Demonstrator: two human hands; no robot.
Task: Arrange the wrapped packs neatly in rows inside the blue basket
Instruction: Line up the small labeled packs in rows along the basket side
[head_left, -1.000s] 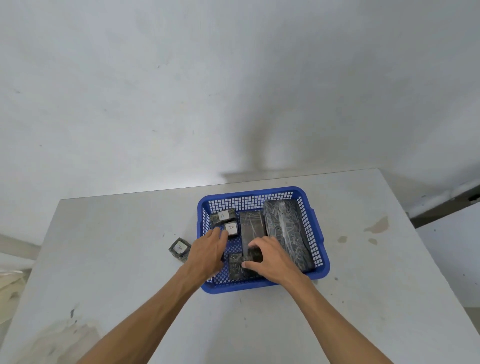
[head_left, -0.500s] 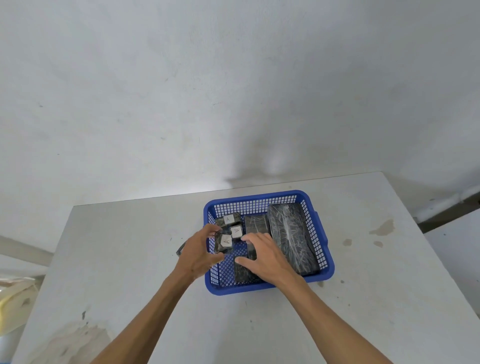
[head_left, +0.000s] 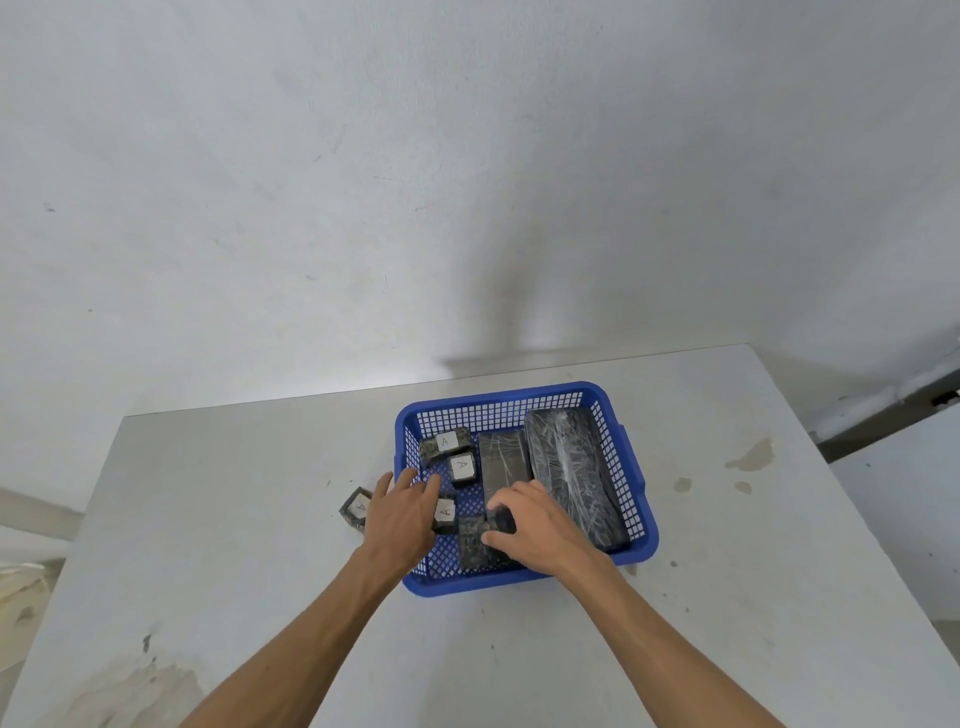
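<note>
The blue basket (head_left: 636, 473) sits mid-table. Inside it, a large dark wrapped pack (head_left: 569, 467) lies along the right wall, with a narrower dark pack (head_left: 503, 457) beside it. Three small packs with white "A" labels lie on the left side: one at the back (head_left: 445, 442), one below it (head_left: 462, 468), one (head_left: 444, 514) by my left hand (head_left: 402, 514). That hand rests over the basket's left rim, fingers spread. My right hand (head_left: 537, 525) grips a small dark pack (head_left: 480, 540) at the basket's front. Another labelled pack (head_left: 357, 506) lies on the table outside.
The grey table (head_left: 234, 519) has brownish stains at the right (head_left: 750, 457) and a worn patch at the front left. Its right edge drops off to a floor with a pipe along the wall.
My left hand has let go of the small labelled pack, which now lies on the basket floor by the left wall. My right hand has drawn toward the front onto a small dark pack.
</note>
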